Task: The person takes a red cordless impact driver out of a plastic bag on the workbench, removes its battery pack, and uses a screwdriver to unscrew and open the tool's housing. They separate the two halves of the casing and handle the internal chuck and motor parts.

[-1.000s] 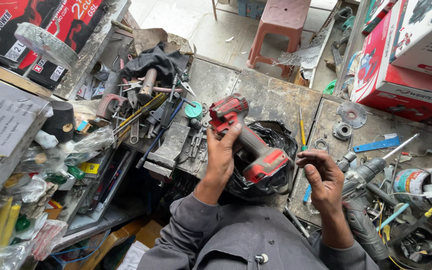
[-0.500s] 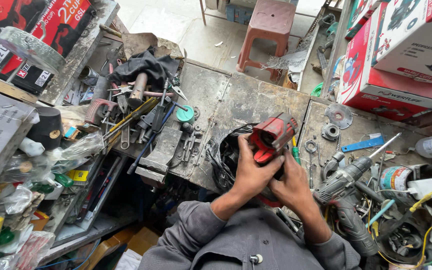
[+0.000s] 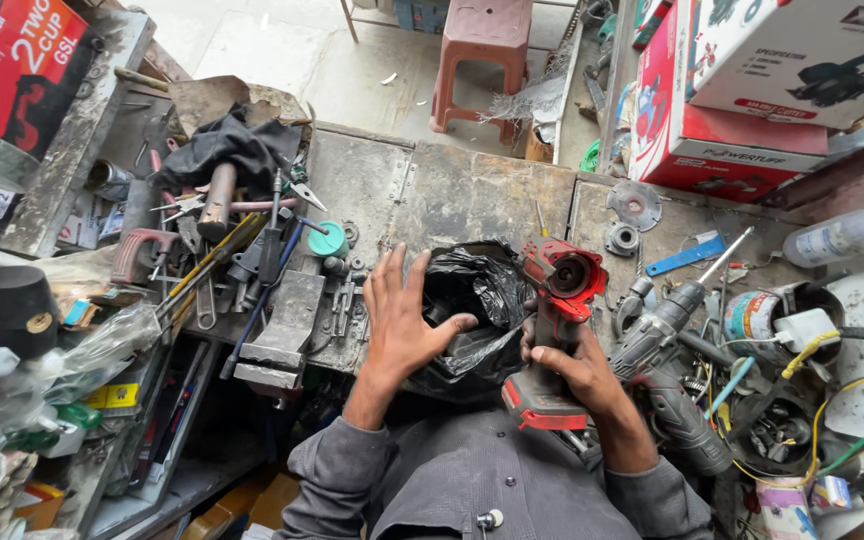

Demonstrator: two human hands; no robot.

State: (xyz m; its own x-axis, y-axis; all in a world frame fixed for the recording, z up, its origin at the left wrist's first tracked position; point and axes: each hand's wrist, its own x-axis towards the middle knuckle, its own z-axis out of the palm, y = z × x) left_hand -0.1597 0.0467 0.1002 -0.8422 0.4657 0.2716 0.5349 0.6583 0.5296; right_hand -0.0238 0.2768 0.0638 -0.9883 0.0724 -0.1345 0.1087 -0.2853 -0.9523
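From where I watch, the pile of hand tools (image 3: 222, 270) at the far left of the metal bench (image 3: 472, 195) lies as it did half a second ago, but my hands have parted: then both were closed together on the red cordless drill (image 3: 550, 335), and now my left hand (image 3: 402, 320) has let go. It lies open, fingers spread, palm down, thumb touching the black plastic bag (image 3: 477, 310) at the bench edge. My right hand (image 3: 572, 365) is wrapped round the drill's handle, holding it upright just beside the bag, its round front end tilted up toward the camera, its red base close to my body. A grey drill (image 3: 667, 345) lies to its right.
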